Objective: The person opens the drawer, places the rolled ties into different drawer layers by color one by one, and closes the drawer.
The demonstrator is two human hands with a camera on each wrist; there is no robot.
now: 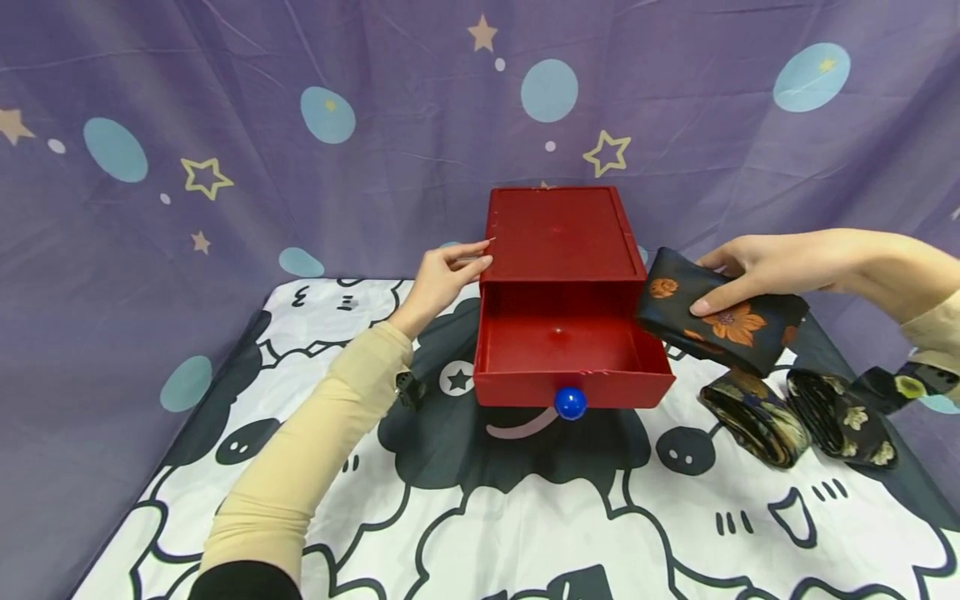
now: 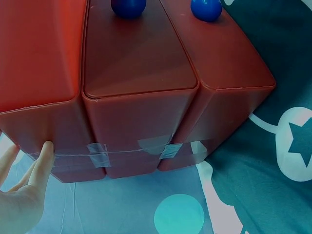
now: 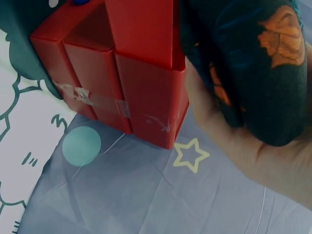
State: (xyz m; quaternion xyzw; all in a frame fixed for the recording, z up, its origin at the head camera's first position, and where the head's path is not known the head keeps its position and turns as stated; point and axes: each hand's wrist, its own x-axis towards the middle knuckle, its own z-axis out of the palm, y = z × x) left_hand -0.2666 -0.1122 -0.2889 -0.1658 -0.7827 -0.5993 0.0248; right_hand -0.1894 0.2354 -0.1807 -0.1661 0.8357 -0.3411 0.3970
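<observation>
A red drawer cabinet (image 1: 558,233) stands with its top drawer (image 1: 517,390) pulled out, a round blue knob (image 1: 570,403) on the front. The drawer's visible floor is bare. My left hand (image 1: 442,279) rests its extended fingers against the cabinet's upper left side; in the left wrist view its fingertips (image 2: 47,148) are at the red wall. My right hand (image 1: 795,267) pinches a folded dark cloth with orange flowers (image 1: 686,292), thumb on top and the other fingers mostly hidden beneath. This cloth is at the drawer's right edge, overlapping it slightly in the head view.
Two more folded, patterned dark cloths (image 1: 753,417) lie to the right of the cabinet. Below the pulled-out drawer are further drawers with blue knobs (image 2: 205,9). Clear tape (image 2: 99,155) runs across the cabinet's side. A purple curtain (image 1: 420,108) hangs behind the table.
</observation>
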